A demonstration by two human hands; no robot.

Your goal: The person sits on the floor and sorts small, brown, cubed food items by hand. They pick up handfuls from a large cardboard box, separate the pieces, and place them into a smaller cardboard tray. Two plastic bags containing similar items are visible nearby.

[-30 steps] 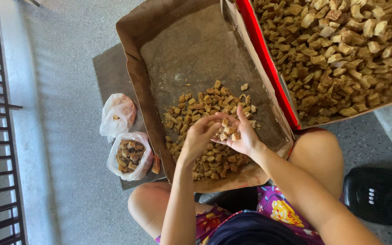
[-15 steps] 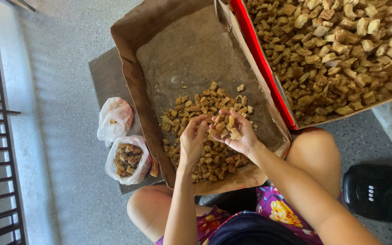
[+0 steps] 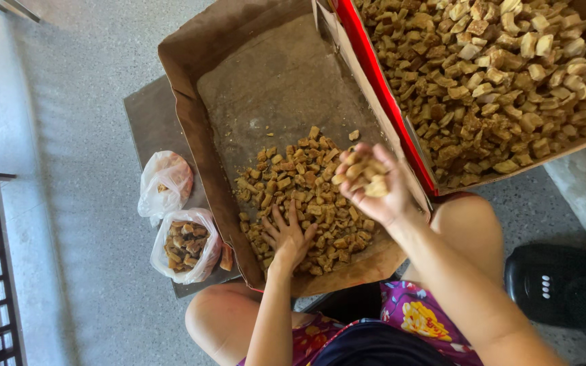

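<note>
Two hands at work: the right hand [image 3: 374, 186] cups a closed grip around brown chunks above the near cardboard box [image 3: 191, 135], the left hand [image 3: 286, 237] lies open on its small pile, while the far box [image 3: 381, 88] remains brimful.

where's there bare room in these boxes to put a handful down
The brown box has a bare floor in its far half, between its walls and the heap of pieces. The near end is crowded: left hand on the heap, right hand full above it. The red-edged box is full.
</note>
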